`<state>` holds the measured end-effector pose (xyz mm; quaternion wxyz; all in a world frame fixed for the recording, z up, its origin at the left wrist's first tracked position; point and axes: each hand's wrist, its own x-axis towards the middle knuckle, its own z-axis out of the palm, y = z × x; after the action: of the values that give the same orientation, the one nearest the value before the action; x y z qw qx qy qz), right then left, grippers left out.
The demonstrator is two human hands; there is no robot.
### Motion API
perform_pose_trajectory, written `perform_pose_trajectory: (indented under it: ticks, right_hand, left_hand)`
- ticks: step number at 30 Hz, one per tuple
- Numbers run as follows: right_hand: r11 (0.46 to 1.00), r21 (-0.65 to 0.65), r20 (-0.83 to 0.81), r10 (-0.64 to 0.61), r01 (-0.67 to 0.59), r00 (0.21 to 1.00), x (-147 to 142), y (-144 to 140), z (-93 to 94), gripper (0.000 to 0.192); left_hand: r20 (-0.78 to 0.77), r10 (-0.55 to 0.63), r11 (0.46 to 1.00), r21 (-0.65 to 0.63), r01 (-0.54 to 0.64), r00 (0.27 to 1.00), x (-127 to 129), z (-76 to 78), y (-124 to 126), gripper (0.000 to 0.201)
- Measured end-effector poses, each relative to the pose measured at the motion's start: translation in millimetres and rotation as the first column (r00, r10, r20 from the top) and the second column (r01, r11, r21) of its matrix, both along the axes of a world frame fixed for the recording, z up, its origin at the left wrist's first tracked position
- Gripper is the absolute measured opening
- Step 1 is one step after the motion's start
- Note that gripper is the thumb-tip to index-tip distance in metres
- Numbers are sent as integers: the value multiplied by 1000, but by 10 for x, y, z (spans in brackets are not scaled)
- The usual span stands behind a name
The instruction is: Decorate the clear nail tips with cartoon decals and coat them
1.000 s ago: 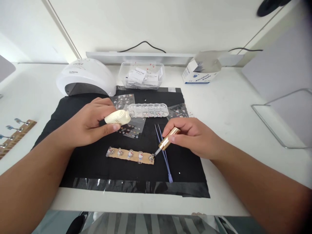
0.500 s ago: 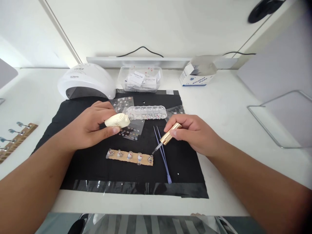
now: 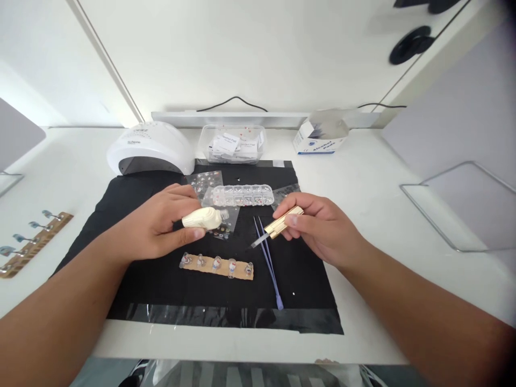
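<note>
My left hand is closed around a cream nail polish bottle, tilted so that its uncapped neck points right. Between the fingers of my right hand is a gold-handled polish brush, its bristles angled down to the left. The brush tip hangs above the right end of a tan strip, apart from it. Several clear nail tips with small cartoon figures stand along this strip. Purple tweezers lie beside it, partly under the brush.
A clear compartment case of tiny decorations rests on sticker sheets upon the black mat. Behind are a white nail lamp, a plastic tub of pads and an alcohol pad box. Another nail-tip rack stands at left.
My right hand has lifted the brush up and away from the rightmost nail tip. The bottle in my left hand has shifted slightly right. The whole view has moved a little.
</note>
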<state>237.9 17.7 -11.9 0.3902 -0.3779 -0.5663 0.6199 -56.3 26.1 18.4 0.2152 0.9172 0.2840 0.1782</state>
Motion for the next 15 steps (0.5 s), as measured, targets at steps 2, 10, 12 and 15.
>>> perform_pose_trajectory:
  ticks: [2, 10, 12, 15]
  right_hand:
    - [1000, -11, -95, -12, 11, 995, -30, -36, -26, 10]
    - [995, 33, -128, -88, 92, 988, -60, -76, -72, 19]
    - [994, 40, -126, -97, 103, 987, -62, -76, -72, 19]
    - [995, 32, -137, -92, 97, 986, -73, -78, -81, 18]
  left_hand:
    - [3, -33, 999, -33, 33, 999, 25, 25, -37, 13]
    - [107, -97, 988, -107, 108, 990, 74, 47, -115, 16]
    - [96, -97, 989, -103, 107, 991, 70, 40, -111, 18]
    - [76, -87, 989, -110, 95, 993, 68, 29, -106, 21]
